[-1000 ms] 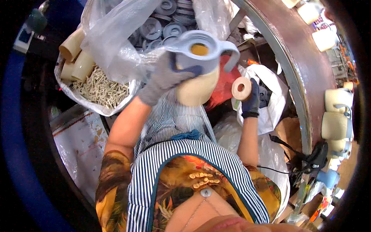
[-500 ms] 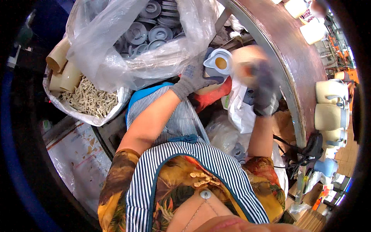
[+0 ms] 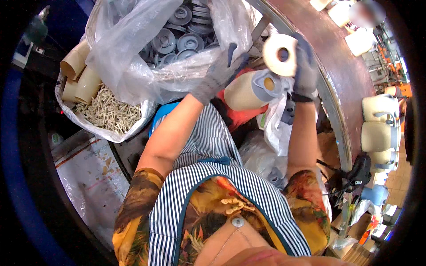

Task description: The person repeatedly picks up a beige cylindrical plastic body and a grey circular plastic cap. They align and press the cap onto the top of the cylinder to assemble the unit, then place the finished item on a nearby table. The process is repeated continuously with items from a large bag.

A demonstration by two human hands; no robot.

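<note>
My left hand (image 3: 217, 75), in a grey glove with dark fingertips, is open beside a cream jug (image 3: 239, 92). The jug leans over red cloth (image 3: 259, 113) and has a grey spouted collar (image 3: 262, 88) around an amber-coloured opening. In my right hand (image 3: 305, 66), also gloved, is a cream round piece with a dark hole (image 3: 271, 55) at its middle; its exact kind is unclear. The fingers wrap its right side, just above the jug's collar.
At the upper left, a plastic-lined bag (image 3: 151, 84) holds several grey round lids (image 3: 191, 42). Beside it, a white sack (image 3: 128, 135) contains small beige pieces and cream cylinders (image 3: 86, 86). A metal-edged table (image 3: 339, 66) curves along the right, with cream jugs (image 3: 374, 136) beyond.
My left hand has released the jug's collar and opened. The jug now leans more to the right. My right hand, blurred before, shows clearly with the round piece, slightly higher.
</note>
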